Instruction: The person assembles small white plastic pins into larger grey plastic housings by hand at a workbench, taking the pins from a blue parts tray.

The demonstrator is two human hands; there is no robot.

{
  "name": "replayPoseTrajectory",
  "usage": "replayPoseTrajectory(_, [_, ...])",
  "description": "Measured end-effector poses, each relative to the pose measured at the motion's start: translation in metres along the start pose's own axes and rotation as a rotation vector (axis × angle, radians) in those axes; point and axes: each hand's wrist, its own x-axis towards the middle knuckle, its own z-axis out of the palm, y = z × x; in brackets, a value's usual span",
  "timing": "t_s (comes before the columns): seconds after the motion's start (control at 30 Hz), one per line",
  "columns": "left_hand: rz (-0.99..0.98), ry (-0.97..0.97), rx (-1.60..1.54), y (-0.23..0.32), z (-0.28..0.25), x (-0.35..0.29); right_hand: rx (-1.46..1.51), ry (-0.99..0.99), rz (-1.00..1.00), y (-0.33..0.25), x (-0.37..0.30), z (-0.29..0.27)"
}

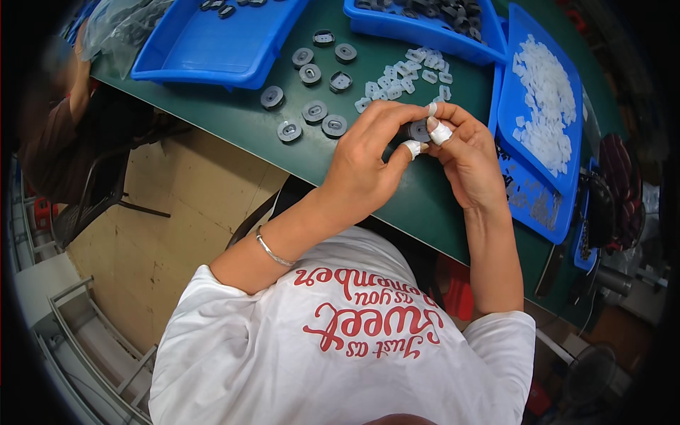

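Note:
Between my two hands, over the table's near edge, is a dark grey oval plastic part (419,130). My left hand (372,152) wraps its fingers and taped thumb around the part's left side. With taped fingertips, my right hand (464,145) pinches the part from the right; whether a smaller piece sits between those fingertips is hidden. Several similar grey oval parts (314,111) lie loose on the green table, left of my hands. Just beyond my hands is a scatter of small translucent white pieces (397,79).
A blue tray (191,67) with a few dark parts stands at the far left. Another blue bin (425,30) holds many dark parts. At the right, a blue tray (513,106) heaped with white pieces overlaps a tray of small dark pieces (542,209). Another person (64,134) sits at left.

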Motion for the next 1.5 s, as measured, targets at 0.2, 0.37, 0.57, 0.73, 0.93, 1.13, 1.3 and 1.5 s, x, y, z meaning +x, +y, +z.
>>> replayPoseTrajectory(0.2, [-0.014, -0.04, 0.035, 0.003, -0.008, -0.003, -0.181, 0.056, -0.021, -0.002, -0.003, 0.007])
replayPoseTrajectory(0.37, [0.146, -0.074, 0.202, 0.017, -0.025, -0.01, -0.169, -0.001, 0.011, -0.004, -0.006, 0.008])
replayPoseTrajectory(0.57, [0.127, 0.142, 0.723, -0.008, -0.091, -0.025, -0.217, -0.015, 0.0, -0.001, -0.006, 0.014])
replayPoseTrajectory(0.73, [-0.005, 0.026, 0.731, -0.014, -0.101, -0.019, -0.329, -0.036, -0.04, 0.017, -0.006, 0.031])
replayPoseTrajectory(0.93, [-0.019, -0.116, 0.775, -0.009, -0.099, -0.01, -0.67, 0.087, -0.183, 0.034, -0.005, 0.043])
replayPoseTrajectory(1.13, [0.007, -0.196, 0.725, -0.005, -0.091, -0.006, -0.628, 0.063, -0.32, 0.039, -0.002, 0.047])
replayPoseTrajectory(1.3, [-0.053, -0.223, 0.622, -0.007, -0.09, -0.004, -0.504, 0.038, -0.266, 0.035, -0.002, 0.044])
replayPoseTrajectory(1.5, [-0.238, -0.272, 0.273, -0.007, -0.103, 0.005, -0.437, -0.013, -0.219, 0.033, -0.003, 0.039])
